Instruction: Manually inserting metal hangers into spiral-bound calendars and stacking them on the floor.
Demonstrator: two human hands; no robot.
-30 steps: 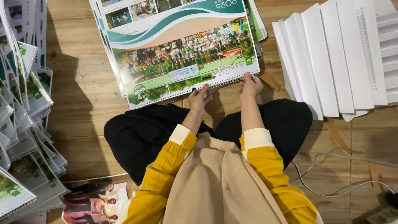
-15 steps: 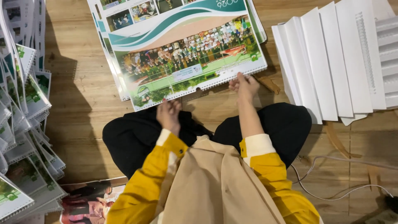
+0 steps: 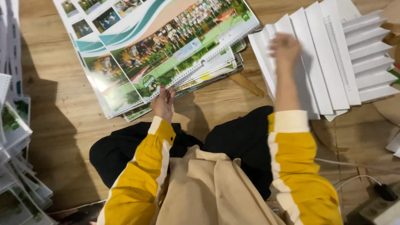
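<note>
A stack of large printed calendar sheets (image 3: 166,46), with photo pictures, teal bands and punched edges, lies on the wooden floor (image 3: 71,121) ahead of my crossed legs. My left hand (image 3: 162,102) rests flat on the near edge of the top sheet. My right hand (image 3: 284,49) is blurred and sits on the leftmost of several fanned white sheets (image 3: 333,58) at the right. I cannot see whether its fingers pinch a sheet. Both sleeves are yellow and white.
Piles of more printed sheets (image 3: 16,137) stand along the left edge. A white cable (image 3: 354,179) and a power strip (image 3: 381,204) lie at the lower right. My black-trousered knees (image 3: 233,141) are close to the calendar stack.
My right hand left the calendar's near edge and moved right onto the white sheets. My left hand went back up to the calendar edge. The view shifted.
</note>
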